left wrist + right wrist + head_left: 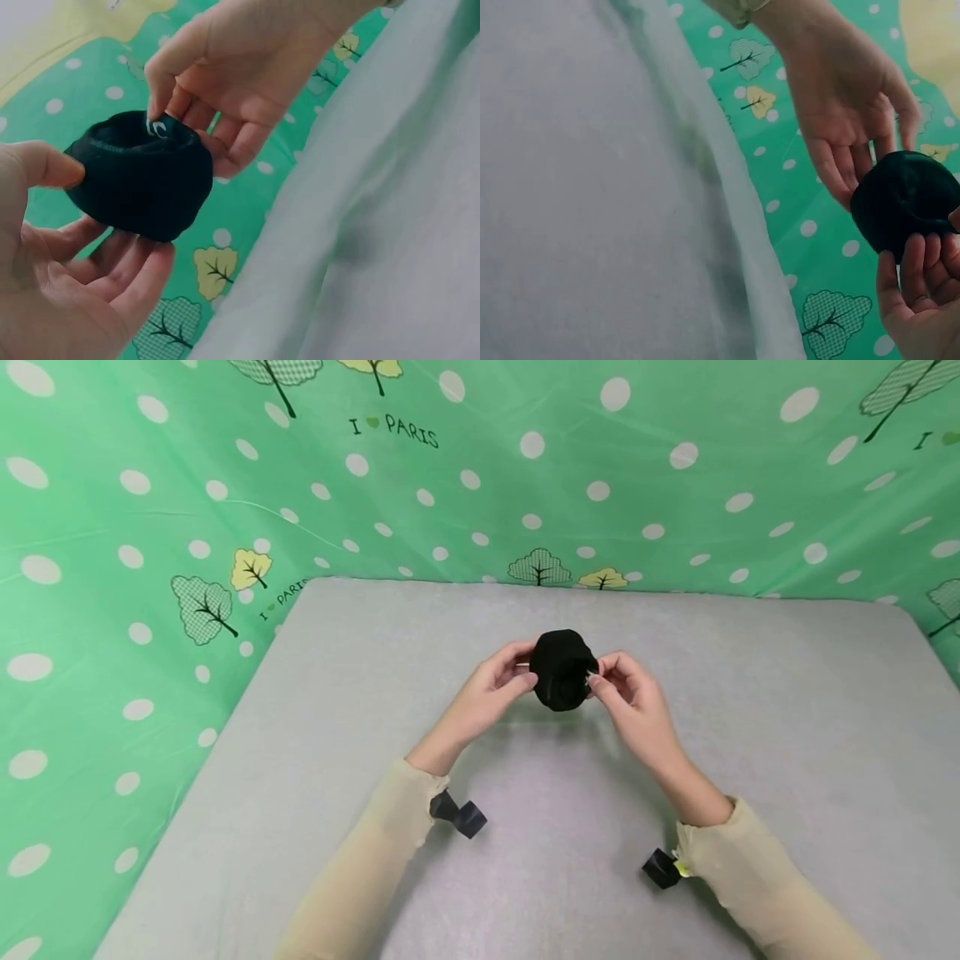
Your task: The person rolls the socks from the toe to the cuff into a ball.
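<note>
A round black cloth bundle (558,664), folded with a hollow opening at its top, is held up over the table between both hands. My left hand (487,689) grips its left side, thumb at the rim and fingers spread underneath, as the left wrist view shows. With thumb and fingers, my right hand (637,706) pinches the right part of the rim. White lettering (157,129) shows on the cloth (142,195) right beside the right thumb. In the right wrist view the hollow side of the bundle (892,202) is visible, and part of the right hand is cut off by the frame edge.
A grey cloth-covered table (300,735) spreads below the hands. Behind it and at the left hangs a green dotted curtain (420,518) with trees printed on it. Small black devices (470,819) sit at both cuffs.
</note>
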The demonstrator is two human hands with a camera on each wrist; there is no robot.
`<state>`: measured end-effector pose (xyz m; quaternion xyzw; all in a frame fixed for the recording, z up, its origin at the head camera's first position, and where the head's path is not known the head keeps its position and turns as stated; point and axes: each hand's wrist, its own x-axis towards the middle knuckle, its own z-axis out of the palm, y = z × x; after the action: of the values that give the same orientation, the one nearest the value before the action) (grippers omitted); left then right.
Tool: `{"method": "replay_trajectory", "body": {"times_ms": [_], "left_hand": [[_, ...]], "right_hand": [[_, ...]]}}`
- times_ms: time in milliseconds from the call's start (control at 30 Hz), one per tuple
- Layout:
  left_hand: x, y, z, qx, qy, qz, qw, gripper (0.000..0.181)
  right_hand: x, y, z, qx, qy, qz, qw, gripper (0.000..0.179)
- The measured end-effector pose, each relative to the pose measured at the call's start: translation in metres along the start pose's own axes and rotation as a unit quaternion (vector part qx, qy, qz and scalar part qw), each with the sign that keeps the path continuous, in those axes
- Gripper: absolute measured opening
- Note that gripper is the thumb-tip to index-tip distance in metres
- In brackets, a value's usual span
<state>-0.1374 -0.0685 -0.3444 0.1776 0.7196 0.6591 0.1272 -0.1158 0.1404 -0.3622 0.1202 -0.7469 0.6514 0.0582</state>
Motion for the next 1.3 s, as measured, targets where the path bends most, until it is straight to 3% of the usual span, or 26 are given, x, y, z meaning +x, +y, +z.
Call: {"method": "replay_trajectory", "body": {"times_ms": [167,367,533,633,733,867,1000,1067,1167,1300], "left_hand": [[0.001,-0.003,0.002,0.012,0.004,-0.009,0.9999,0.048],[0.003,-0.006,0.007,0.052,0.071,-0.013,0.9960,0.040],[0.005,-0.006,0.009,0.136,0.141,0.004,0.9806,0.034],[0.005,-0.007,0.011,0.163,0.165,0.011,0.9727,0.033],[0.004,-0.007,0.015,0.168,0.148,0.015,0.9744,0.037],[0.000,-0.004,0.020,0.161,0.091,0.032,0.9822,0.038],[-0.002,-0.001,0.021,0.119,0.037,0.030,0.9917,0.039],[-0.003,-0.001,0.021,0.093,0.019,0.012,0.9954,0.046],[-0.002,-0.003,0.022,0.065,0.014,-0.012,0.9977,0.063],[0.000,-0.006,0.023,0.092,0.035,0.003,0.9952,0.070]], "right_hand": [[0.001,0.003,0.000,-0.024,-0.004,0.024,0.9994,0.011],[0.001,0.008,0.000,-0.048,-0.032,0.019,0.9982,0.011],[-0.003,0.013,-0.001,-0.033,-0.049,0.003,0.9982,0.011],[-0.005,0.014,-0.001,-0.026,-0.058,0.006,0.9980,0.012],[-0.004,0.015,-0.001,-0.016,-0.062,0.030,0.9975,0.012],[-0.003,0.015,-0.002,0.021,-0.061,0.071,0.9954,0.011],[-0.002,0.013,-0.006,0.060,-0.048,0.095,0.9925,0.010],[-0.002,0.011,-0.008,0.068,-0.050,0.095,0.9918,0.011],[-0.002,0.008,-0.008,0.085,-0.063,0.091,0.9902,0.012],[-0.004,0.004,-0.007,0.096,-0.077,0.092,0.9881,0.010]]}}
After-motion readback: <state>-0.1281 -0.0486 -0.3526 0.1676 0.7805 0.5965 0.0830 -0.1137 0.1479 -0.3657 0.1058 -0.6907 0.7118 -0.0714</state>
